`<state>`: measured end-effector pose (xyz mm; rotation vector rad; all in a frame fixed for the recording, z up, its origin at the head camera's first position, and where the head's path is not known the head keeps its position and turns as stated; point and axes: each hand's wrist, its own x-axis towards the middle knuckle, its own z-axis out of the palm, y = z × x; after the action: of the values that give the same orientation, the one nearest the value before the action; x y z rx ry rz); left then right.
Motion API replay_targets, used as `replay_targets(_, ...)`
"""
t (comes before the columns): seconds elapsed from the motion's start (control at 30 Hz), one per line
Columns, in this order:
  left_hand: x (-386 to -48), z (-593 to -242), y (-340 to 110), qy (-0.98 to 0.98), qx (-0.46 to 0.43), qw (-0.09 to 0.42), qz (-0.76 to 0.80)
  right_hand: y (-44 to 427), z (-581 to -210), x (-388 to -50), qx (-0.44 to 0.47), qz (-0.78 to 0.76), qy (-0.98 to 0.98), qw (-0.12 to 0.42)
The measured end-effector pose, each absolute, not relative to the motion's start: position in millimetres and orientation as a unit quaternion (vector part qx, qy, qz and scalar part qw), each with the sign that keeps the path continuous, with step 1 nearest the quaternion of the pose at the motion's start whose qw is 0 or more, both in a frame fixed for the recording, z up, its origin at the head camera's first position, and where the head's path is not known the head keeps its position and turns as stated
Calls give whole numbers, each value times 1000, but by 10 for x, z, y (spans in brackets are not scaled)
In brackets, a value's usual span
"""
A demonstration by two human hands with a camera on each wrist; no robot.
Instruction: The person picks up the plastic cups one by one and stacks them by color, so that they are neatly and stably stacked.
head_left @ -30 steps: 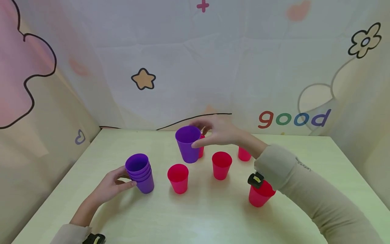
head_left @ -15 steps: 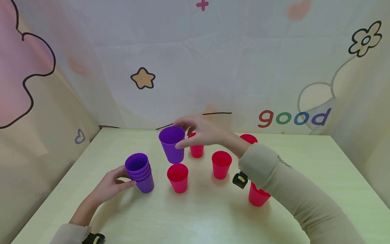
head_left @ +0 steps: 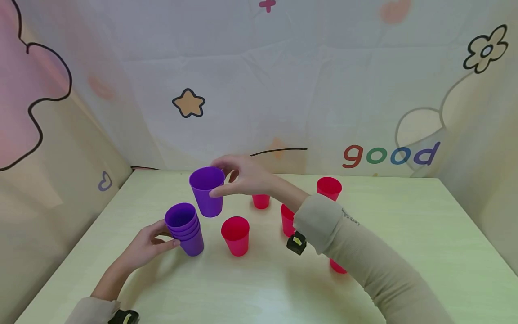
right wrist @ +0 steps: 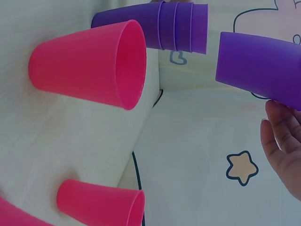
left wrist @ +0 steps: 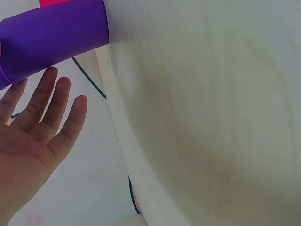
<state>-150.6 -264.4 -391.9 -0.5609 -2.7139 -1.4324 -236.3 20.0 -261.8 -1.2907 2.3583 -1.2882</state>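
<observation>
Right hand has a single purple cup pinched, thumb on near side, fingers behind. Cup's in the air, mouth up, at 1 o'clock from the purple stack, visible gap between them. Left hand pinches the stack, other fingers spread; stack stands on the table. Red cup at 3 o'clock from stack. Four more red cups farther right, 2 to 4 o'clock, all partly behind the right hand or arm.
</observation>
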Motion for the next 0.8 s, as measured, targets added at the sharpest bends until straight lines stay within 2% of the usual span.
replay_targets(0.8,-1532,-3952,-2663,-869,-185,10,-459,-186,-2645,-2294,-449,-459,764,59)
